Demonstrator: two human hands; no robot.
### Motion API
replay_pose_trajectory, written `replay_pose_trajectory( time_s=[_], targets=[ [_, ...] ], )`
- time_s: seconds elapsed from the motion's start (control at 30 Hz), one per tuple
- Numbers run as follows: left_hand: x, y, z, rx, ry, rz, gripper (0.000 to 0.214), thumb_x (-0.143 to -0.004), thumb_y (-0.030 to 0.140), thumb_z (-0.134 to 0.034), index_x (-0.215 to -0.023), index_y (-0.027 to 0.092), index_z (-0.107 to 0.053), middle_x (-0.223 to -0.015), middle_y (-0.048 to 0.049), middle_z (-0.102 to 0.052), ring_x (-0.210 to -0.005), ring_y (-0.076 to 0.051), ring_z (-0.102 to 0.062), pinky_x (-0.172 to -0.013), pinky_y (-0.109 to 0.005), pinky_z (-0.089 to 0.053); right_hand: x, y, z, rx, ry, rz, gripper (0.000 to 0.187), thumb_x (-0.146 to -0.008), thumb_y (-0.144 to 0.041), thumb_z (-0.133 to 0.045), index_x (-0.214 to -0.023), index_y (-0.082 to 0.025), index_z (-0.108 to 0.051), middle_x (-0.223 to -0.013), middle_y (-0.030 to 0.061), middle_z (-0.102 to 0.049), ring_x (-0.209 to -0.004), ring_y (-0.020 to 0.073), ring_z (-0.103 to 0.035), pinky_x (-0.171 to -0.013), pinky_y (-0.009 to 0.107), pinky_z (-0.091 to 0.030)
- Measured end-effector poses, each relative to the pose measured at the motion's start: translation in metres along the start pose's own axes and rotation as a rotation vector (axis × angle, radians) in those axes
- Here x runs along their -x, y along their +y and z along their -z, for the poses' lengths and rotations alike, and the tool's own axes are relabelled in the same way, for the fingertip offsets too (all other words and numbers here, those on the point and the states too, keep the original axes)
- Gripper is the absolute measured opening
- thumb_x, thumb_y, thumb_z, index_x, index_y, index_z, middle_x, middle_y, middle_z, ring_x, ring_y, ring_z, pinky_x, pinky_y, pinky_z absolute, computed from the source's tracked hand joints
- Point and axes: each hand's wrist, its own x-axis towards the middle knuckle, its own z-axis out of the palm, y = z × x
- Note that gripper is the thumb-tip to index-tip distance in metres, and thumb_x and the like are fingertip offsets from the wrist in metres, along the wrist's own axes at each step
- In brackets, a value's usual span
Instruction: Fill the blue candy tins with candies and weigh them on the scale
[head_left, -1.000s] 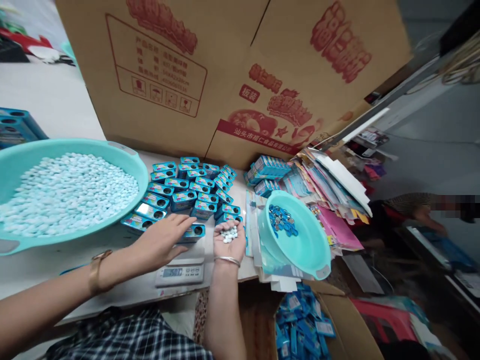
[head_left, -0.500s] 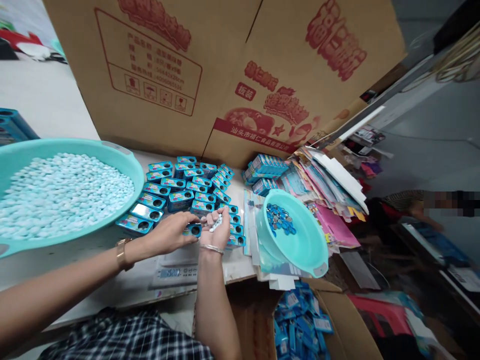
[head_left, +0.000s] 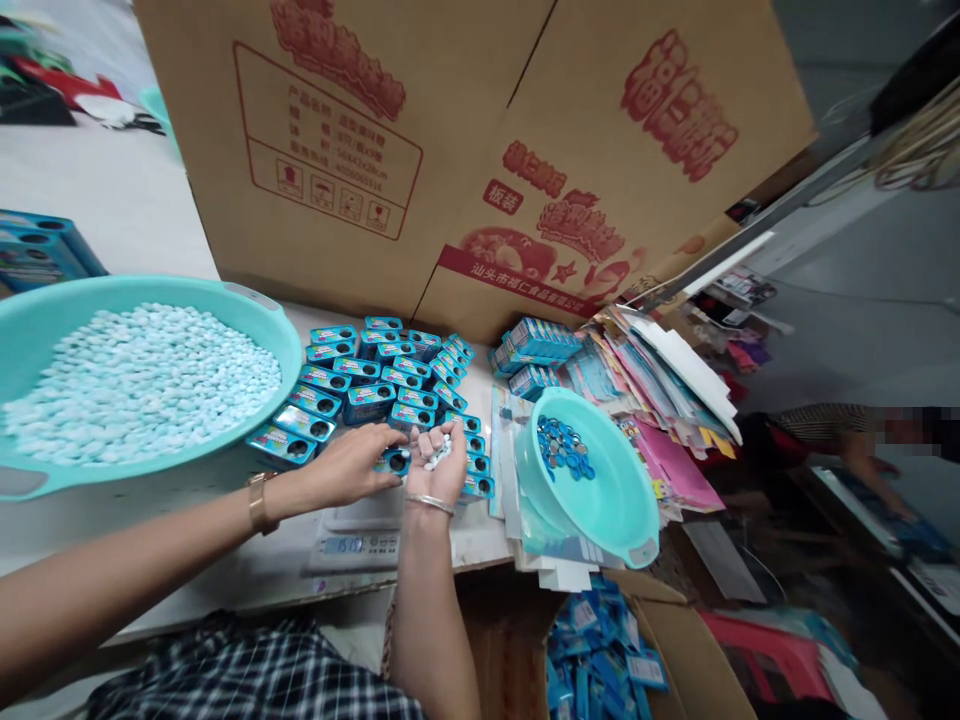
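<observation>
My left hand (head_left: pixel 349 465) is closed around a small blue tin (head_left: pixel 393 463) with a round dark hole in its top. Palm up beside it, my right hand (head_left: pixel 441 462) is cupped with curled fingers, holding several white candies (head_left: pixel 437 455). The tin sits between the two hands, close over a digital scale (head_left: pixel 352 545) whose display is lit; whether the tin rests on the scale's plate is hidden by my hands. Just beyond stand rows of similar blue tins (head_left: pixel 371 403). A wide turquoise basin (head_left: pixel 259 300) at the left is heaped with pale candies.
A smaller turquoise basin (head_left: pixel 615 450) at the right contains round blue lids (head_left: pixel 564 448). Behind rises a large cardboard box (head_left: pixel 465 120). Stacked cartons (head_left: pixel 536 342) and papers (head_left: pixel 660 370) stand back right. Below, an open box holds blue tins (head_left: pixel 600 650). Another person (head_left: pixel 817 425) works far right.
The view has shifted slightly, so everything sits a little further right. My hands keep almost the same pose at the tin. The scale's reading has changed.
</observation>
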Motion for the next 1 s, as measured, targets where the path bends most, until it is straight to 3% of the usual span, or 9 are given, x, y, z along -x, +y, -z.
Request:
replay_pose_trajectory(
  time_s=[0.1,0.2,0.33,0.47,0.6,0.73,0.87,1.0],
  targets=[
    [0.001,-0.002,-0.002,-0.002,0.007,-0.013,0.048,-0.073,0.032,-0.071,-0.119,0.022,-0.062,-0.116,-0.0092,-0.068,-0.109,-0.028,-0.062,-0.092,-0.037,-0.049,-0.001,0.001,0.003,-0.004,-0.004,0.014,0.037,-0.084,-0.051,-0.058,-0.068,-0.022,-0.042,-0.048,-0.0138,-0.035,-0.038,0.0035,-0.03,-0.068,0.029,-0.053],
    [0.004,-0.001,0.002,-0.003,0.008,-0.026,0.049,-0.073,0.032,-0.071,-0.12,0.023,-0.062,-0.116,-0.0088,-0.067,-0.108,-0.028,-0.062,-0.091,-0.038,-0.049,-0.006,-0.001,0.011,-0.015,-0.103,-0.004,0.035,-0.084,-0.048,-0.058,-0.069,-0.022,-0.04,-0.05,-0.0138,-0.034,-0.039,0.0034,-0.028,-0.057,0.024,-0.048],
    [0.012,-0.001,0.019,0.018,0.016,-0.007,0.055,-0.073,0.037,-0.073,-0.124,0.022,-0.059,-0.12,-0.0097,-0.065,-0.113,-0.029,-0.06,-0.094,-0.039,-0.049,-0.015,-0.016,0.027,-0.089,-0.247,-0.054,0.031,-0.086,-0.036,-0.056,-0.066,-0.021,-0.037,-0.05,-0.0123,-0.03,-0.04,0.0047,-0.026,-0.042,0.016,-0.028],
    [0.024,-0.007,0.04,0.02,0.061,-0.001,0.057,-0.078,0.046,-0.07,-0.128,0.023,-0.055,-0.128,-0.0092,-0.062,-0.119,-0.028,-0.056,-0.101,-0.041,-0.045,-0.018,-0.035,0.039,-0.195,-0.298,-0.069,0.027,-0.087,-0.025,-0.052,-0.066,-0.021,-0.036,-0.052,-0.0115,-0.03,-0.041,0.0047,-0.027,-0.04,0.015,-0.025],
    [0.033,-0.013,0.05,0.002,0.099,-0.015,0.062,-0.079,0.055,-0.068,-0.13,0.022,-0.054,-0.129,-0.0089,-0.061,-0.119,-0.027,-0.056,-0.102,-0.041,-0.044,-0.017,-0.045,0.044,-0.229,-0.292,-0.048,0.026,-0.087,-0.022,-0.052,-0.066,-0.021,-0.036,-0.053,-0.0109,-0.032,-0.041,0.0047,-0.029,-0.04,0.015,-0.026],
    [0.034,-0.01,0.048,-0.007,0.094,-0.03,0.059,-0.081,0.054,-0.065,-0.13,0.023,-0.054,-0.128,-0.0089,-0.061,-0.118,-0.027,-0.056,-0.101,-0.041,-0.045,-0.015,-0.046,0.043,-0.238,-0.26,-0.047,0.024,-0.088,-0.024,-0.051,-0.068,-0.021,-0.039,-0.052,-0.0112,-0.033,-0.041,0.005,-0.029,-0.041,0.016,-0.026],
    [0.03,0.0,0.041,-0.007,0.056,-0.048,0.057,-0.081,0.047,-0.068,-0.13,0.022,-0.054,-0.126,-0.0096,-0.061,-0.119,-0.028,-0.056,-0.101,-0.041,-0.045,-0.013,-0.035,0.034,-0.175,-0.199,-0.03,0.024,-0.088,-0.032,-0.051,-0.069,-0.022,-0.04,-0.05,-0.0114,-0.033,-0.041,0.0059,-0.029,-0.042,0.018,-0.025],
    [0.021,0.014,0.034,-0.023,-0.022,-0.004,0.057,-0.08,0.04,-0.07,-0.131,0.019,-0.054,-0.126,-0.0116,-0.061,-0.116,-0.029,-0.057,-0.098,-0.04,-0.047,-0.008,-0.017,0.019,-0.109,-0.089,-0.029,0.028,-0.087,-0.04,-0.054,-0.071,-0.022,-0.041,-0.051,-0.0116,-0.036,-0.043,0.0061,-0.034,-0.047,0.02,-0.033]
  ],
)
